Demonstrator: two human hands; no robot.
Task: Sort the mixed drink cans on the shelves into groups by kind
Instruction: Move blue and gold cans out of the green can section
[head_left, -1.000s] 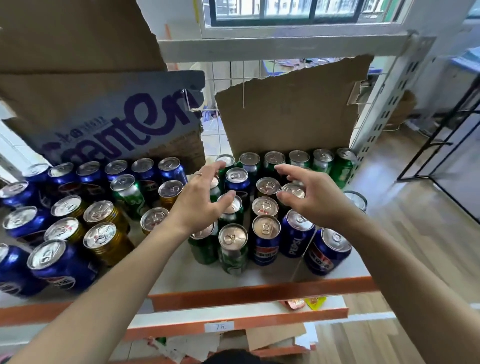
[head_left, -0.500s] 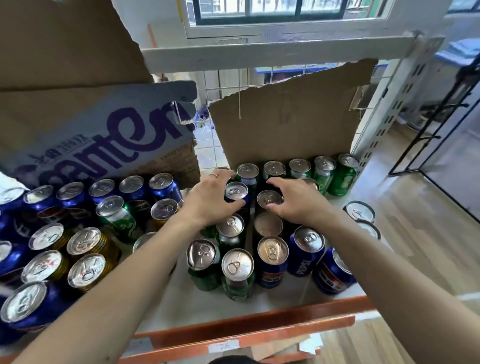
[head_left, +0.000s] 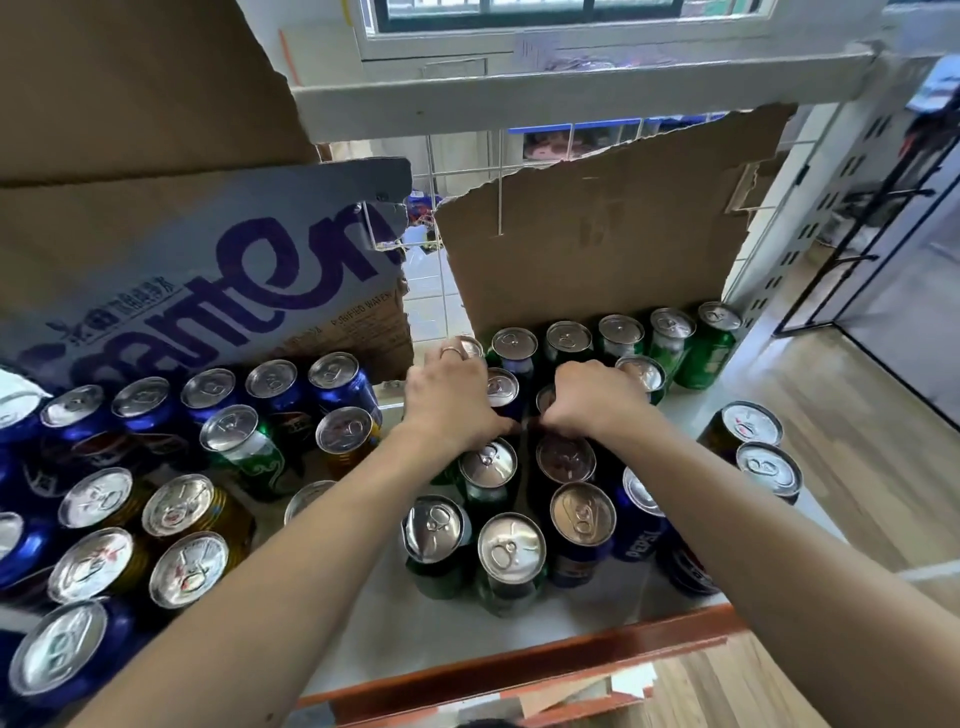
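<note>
1. Nearest the camera, two bare forearms reach forward over the orange front edge of the shelf towards the cans standing on its pale surface.
2. Just past that edge stands a tight cluster of cans: a green can at the front, a blue Pepsi can to its right, and more green and blue ones behind them.
3. On the left is a separate group: gold cans in the middle, blue cans in a row behind them, and one green-and-white can among them.
4. The left hand lies palm down in the middle of the cluster, fingers curled down among the cans beside a dark can. A ring shows on one finger. Whether it actually grips a can cannot be told, as the fingertips are hidden.
5. The right hand is beside it, almost touching, fingers bent downward over the cans below. What it grips, if anything, cannot be told.
6. Behind the hands a row of green cans stands against a torn sheet of brown cardboard.
7. At the right of the shelf two cans stand apart from the cluster.
8. To the left rear leans a cardboard box with large purple lettering.
9. Beyond are a wire grid back, a grey shelf beam, a window and, on the right, a light wooden floor.
</note>
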